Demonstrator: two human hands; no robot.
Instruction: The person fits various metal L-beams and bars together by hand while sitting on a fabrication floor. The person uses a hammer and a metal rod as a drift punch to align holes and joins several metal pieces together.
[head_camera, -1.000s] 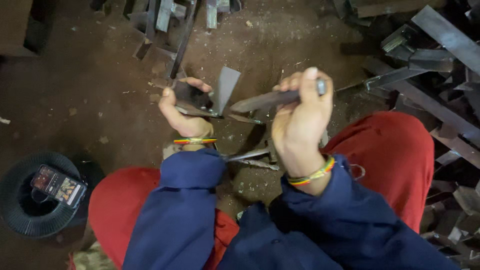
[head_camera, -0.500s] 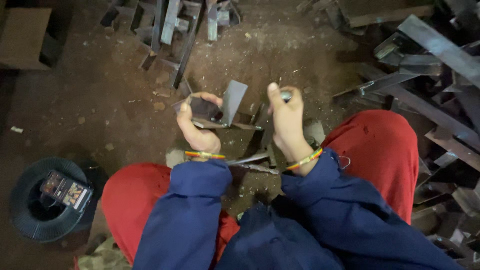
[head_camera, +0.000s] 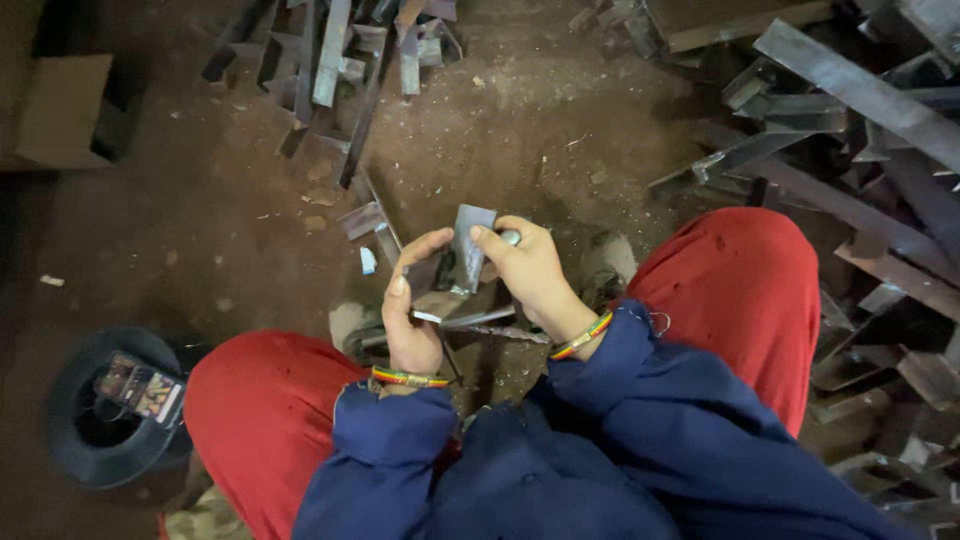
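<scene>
I crouch over a dirt floor in red trousers and a blue jacket. My left hand (head_camera: 412, 318) grips a bent piece of grey angle metal (head_camera: 466, 254) from below, its upright flap between both hands. My right hand (head_camera: 528, 268) is closed on a small tool with a round silvery end (head_camera: 511, 237), pressed against the metal piece's right side. More flat metal strips (head_camera: 480, 320) lie just under my hands, between my knees.
A heap of cut angle-iron pieces (head_camera: 340, 60) lies on the ground ahead. Long steel bars (head_camera: 850, 110) pile up on the right. A black round tub (head_camera: 100, 420) with a small colourful packet sits at lower left; a cardboard box (head_camera: 65, 110) at upper left.
My right hand has come down and left, from raised beside the piece to pressed against it. The long bar seen one second ago is out of that hand. The left hand holds on.
</scene>
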